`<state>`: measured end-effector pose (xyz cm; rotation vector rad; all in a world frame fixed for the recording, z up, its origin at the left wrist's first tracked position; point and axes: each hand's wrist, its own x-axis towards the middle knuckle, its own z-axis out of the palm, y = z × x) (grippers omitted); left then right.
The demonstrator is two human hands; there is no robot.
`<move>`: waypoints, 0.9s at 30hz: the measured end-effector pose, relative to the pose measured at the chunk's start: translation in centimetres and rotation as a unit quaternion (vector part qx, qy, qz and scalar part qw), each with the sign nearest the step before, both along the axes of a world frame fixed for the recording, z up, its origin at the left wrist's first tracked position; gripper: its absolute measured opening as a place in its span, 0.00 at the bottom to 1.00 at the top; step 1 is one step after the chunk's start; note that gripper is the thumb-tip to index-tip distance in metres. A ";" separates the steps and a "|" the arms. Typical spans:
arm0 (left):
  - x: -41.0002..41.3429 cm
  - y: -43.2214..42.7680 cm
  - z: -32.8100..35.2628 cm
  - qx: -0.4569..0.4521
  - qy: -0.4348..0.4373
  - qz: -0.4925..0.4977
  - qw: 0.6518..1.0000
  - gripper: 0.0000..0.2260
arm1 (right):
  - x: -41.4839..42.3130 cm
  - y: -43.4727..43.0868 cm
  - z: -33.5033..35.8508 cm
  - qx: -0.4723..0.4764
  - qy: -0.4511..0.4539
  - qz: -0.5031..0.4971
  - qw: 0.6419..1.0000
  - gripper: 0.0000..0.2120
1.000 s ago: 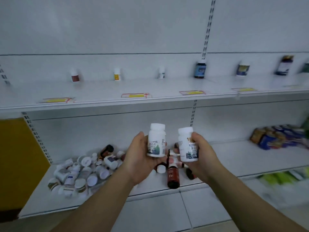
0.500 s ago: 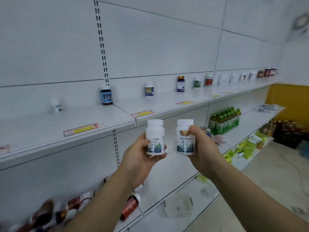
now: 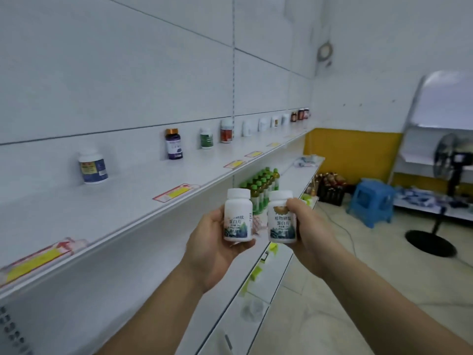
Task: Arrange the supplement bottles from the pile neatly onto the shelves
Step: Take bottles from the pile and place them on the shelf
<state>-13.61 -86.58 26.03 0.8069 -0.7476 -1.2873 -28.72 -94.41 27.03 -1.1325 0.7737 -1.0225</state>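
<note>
one view only, a wide-angle camera worn on the head, facing forward and a little down along the upper shelf (image 3: 128, 201) that recedes from near left to far right; the left hand (image 3: 212, 244) and right hand (image 3: 314, 231) sit close before it, floor (image 3: 384, 239) lower right

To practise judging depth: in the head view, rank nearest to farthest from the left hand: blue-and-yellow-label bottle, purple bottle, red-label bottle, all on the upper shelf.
1. The blue-and-yellow-label bottle, up-left of the left hand, which holds a white bottle.
2. The purple bottle, farther along the shelf.
3. The red-label bottle, farthest right.
</note>
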 end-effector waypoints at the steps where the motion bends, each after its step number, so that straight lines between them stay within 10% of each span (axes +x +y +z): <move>1: -0.5 -1.8 0.0 0.007 -0.007 -0.009 1.000 0.21 | -0.7 -1.6 0.0 0.007 -0.003 -0.006 1.000 0.12; 27: -8.9 -48.0 2.9 -0.059 0.022 0.047 0.997 0.13 | -7.3 -46.9 4.0 -0.001 -0.046 0.002 0.999 0.09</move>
